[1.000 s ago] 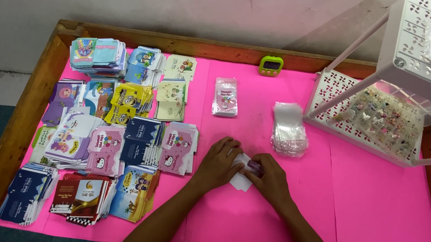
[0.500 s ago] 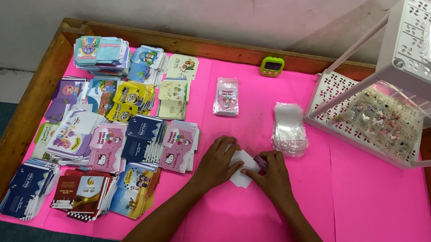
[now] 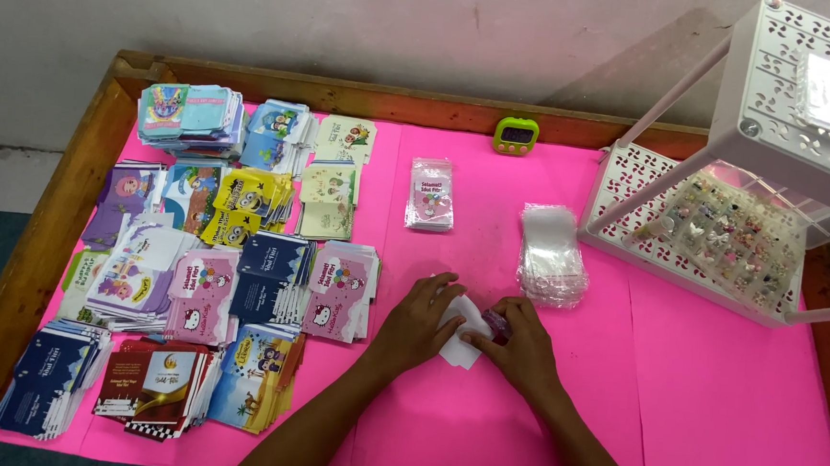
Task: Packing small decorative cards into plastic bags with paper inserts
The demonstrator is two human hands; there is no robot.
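Observation:
My left hand (image 3: 419, 322) and my right hand (image 3: 522, 343) meet over a small white card (image 3: 462, 334) on the pink tabletop (image 3: 480, 419). The left hand's fingers press on the card's left side. The right hand pinches a small dark pink item (image 3: 496, 322) against the card's right edge. Just beyond my right hand lies a stack of clear plastic sleeves (image 3: 550, 254). A small pile of pink packaged cards (image 3: 431, 195) lies further back.
Several stacks of colourful printed cards (image 3: 212, 249) cover the left half of the table. A green timer (image 3: 516, 136) stands at the back edge. A white perforated rack (image 3: 723, 223) holding a tray of small trinkets occupies the right. A wooden rim (image 3: 40, 239) borders the table.
Both hands have stayed over the white card with only slight finger shifts. The view has moved a little.

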